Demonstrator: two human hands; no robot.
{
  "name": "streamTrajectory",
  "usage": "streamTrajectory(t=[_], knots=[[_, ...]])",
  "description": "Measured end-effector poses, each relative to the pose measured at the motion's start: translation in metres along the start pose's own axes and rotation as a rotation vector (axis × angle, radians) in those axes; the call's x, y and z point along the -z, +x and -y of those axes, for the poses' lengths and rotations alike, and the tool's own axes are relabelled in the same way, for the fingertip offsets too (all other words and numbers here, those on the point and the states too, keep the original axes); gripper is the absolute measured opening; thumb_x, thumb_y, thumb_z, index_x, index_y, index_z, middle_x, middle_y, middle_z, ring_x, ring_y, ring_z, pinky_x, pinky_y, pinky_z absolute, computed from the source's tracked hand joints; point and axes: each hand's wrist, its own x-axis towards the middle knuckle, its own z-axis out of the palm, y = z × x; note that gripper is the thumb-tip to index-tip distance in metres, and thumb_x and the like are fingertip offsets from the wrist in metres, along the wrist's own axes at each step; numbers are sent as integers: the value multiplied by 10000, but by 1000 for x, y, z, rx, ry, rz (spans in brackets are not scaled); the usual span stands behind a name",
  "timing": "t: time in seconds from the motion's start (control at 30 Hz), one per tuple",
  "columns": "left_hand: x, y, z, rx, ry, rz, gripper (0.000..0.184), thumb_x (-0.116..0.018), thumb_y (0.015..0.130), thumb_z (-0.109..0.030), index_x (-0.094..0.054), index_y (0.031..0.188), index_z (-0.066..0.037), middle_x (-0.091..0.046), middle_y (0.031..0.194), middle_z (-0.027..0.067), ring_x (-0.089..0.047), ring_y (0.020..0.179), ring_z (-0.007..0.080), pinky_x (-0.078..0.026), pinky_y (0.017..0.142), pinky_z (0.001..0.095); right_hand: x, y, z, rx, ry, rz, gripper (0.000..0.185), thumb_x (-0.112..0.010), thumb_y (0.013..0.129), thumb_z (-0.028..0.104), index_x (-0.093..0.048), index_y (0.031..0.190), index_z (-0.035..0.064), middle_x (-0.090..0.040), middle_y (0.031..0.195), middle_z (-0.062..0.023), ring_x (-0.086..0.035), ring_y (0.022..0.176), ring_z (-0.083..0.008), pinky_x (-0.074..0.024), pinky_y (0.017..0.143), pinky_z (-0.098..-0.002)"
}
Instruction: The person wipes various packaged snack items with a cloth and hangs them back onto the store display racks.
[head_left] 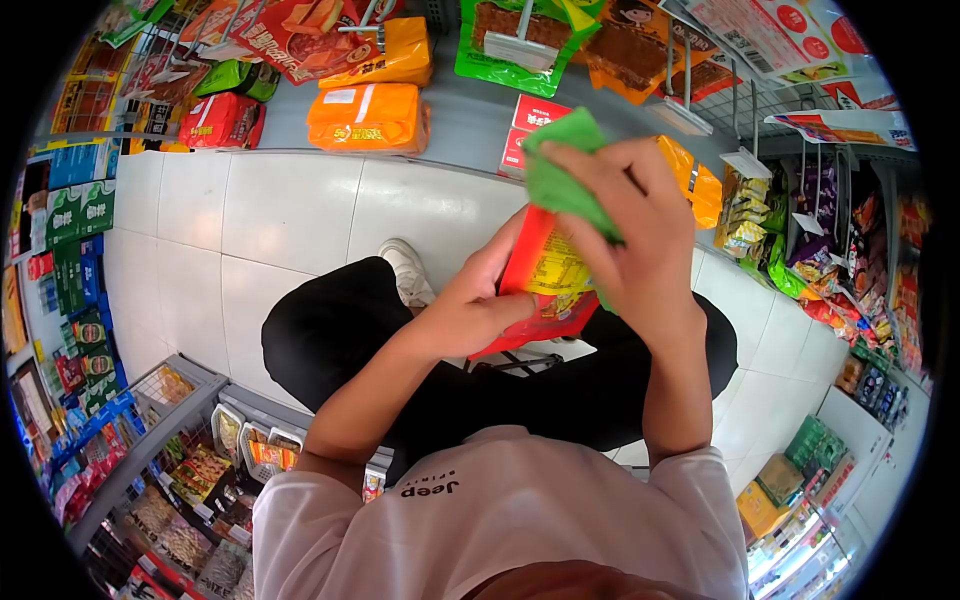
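My left hand [485, 305] grips a red snack packet [530, 325] with a yellow printed panel, held tilted above my lap. In my right hand [640, 230] is a green cloth [572, 165], bunched under the fingers and pressed near the packet's upper edge. The fingers of my right hand are slightly blurred, and they hide part of the packet. Just beyond the cloth, a red and white box [527, 125] stands on the grey bottom shelf [465, 130].
Orange packs [368, 118] and a red pack [222, 120] lie on the shelf ahead. Hanging snack bags [525, 40] are on metal hooks above. A rack of goods [190, 500] stands at lower left, more bags [800, 260] at right. White floor tiles [290, 205] lie between.
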Motion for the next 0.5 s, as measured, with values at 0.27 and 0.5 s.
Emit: streamTrajectory(t=[0.27, 0.5], knots=[[-2, 0, 0, -28, -88, -54, 909, -526, 854, 156, -218, 1685, -44, -453, 1588, 101, -440, 1476, 189, -385, 1184, 353, 0, 0, -3, -141, -24, -84, 492, -798, 781, 28, -748, 1267, 81, -593, 1015, -123, -619, 880, -285, -518, 783, -366], [-4, -2, -6, 18, -373, -166, 983, -530, 815, 169, -177, 1697, -83, -469, 1580, 119, -480, 1463, 244, -412, 1188, 408, 5, -2, 10, -9, -9, 80, 467, -792, 807, 37, -742, 1267, 94, -602, 1019, -107, -633, 883, -284, -527, 756, -366]])
